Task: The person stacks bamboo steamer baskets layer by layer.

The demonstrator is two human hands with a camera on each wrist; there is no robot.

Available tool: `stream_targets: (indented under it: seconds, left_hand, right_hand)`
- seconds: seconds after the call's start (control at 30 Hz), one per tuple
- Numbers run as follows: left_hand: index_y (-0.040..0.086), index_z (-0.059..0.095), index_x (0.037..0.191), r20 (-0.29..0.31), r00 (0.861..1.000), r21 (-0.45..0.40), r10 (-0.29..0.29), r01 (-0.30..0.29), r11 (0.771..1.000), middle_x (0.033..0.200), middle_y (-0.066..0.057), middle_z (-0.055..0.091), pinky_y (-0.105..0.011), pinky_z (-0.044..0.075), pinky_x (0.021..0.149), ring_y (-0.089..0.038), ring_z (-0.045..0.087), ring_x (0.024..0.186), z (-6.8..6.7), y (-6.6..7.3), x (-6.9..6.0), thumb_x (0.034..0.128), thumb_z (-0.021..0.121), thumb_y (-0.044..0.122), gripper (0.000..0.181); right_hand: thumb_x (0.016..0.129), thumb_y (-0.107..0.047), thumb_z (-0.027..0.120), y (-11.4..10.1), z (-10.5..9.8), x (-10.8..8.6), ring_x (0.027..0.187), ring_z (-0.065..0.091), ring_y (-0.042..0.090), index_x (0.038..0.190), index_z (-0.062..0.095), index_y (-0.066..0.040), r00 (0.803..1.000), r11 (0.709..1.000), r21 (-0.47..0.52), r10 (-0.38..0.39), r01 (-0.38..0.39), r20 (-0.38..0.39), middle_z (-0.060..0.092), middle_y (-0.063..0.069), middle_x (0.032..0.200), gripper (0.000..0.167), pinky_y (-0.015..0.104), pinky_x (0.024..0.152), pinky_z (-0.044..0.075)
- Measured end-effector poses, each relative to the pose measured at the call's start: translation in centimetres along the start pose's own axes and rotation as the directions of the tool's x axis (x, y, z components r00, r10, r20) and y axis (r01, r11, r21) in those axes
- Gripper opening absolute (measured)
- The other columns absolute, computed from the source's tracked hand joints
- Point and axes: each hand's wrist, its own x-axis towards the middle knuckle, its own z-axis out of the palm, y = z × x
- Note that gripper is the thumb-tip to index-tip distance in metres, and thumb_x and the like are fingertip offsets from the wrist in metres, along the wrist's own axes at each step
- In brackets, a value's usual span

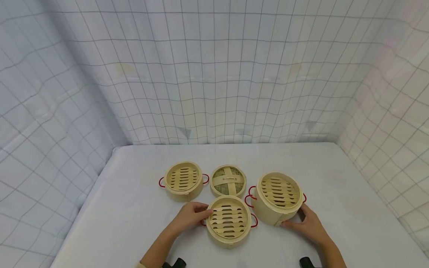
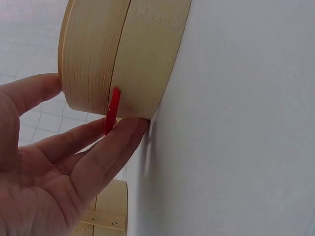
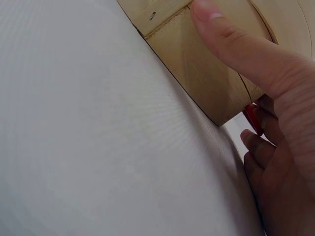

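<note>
My left hand (image 1: 190,219) grips the left side of the front bamboo steamer tier (image 1: 228,243). In the left wrist view the thumb of this hand (image 2: 54,167) lies on the upper edge of the tier (image 2: 142,64), and the fingers are at its base around a red handle (image 2: 112,110). Two stacked tiers (image 1: 266,212) stand at the right, held at their lower right side by my right hand (image 1: 310,225). The right wrist view has the thumb of that hand (image 3: 290,93) against the stack's wall (image 3: 197,64), fingers behind near a red handle (image 3: 253,119).
Another slatted tier with red handles (image 1: 184,194) stands at the back left. Between it and the stack lies a round woven lid (image 1: 228,181) with crossed strips, just behind the front tier. White cloth (image 1: 134,223) covers the table, and gridded curtains (image 1: 214,74) surround it.
</note>
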Motion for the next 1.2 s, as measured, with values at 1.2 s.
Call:
stream_targets:
  seconds: [1.2]
  left_hand:
    - [-0.002,0.070,0.094,-0.037,0.999,0.120,-0.031,0.035,0.992,0.069,-0.002,0.064,-0.028,0.051,0.055,-0.011,0.058,0.061,-1.0,1.3,-0.6,0.0798,0.066,0.025,0.031]
  right_hand:
    - [0.062,-0.026,0.085,-0.1,-0.1,0.0,0.125,0.028,0.002,0.136,0.042,-0.013,1.000,1.000,0.018,0.014,-0.014,0.004,0.042,0.009,0.138,0.086,0.014,0.097,0.019]
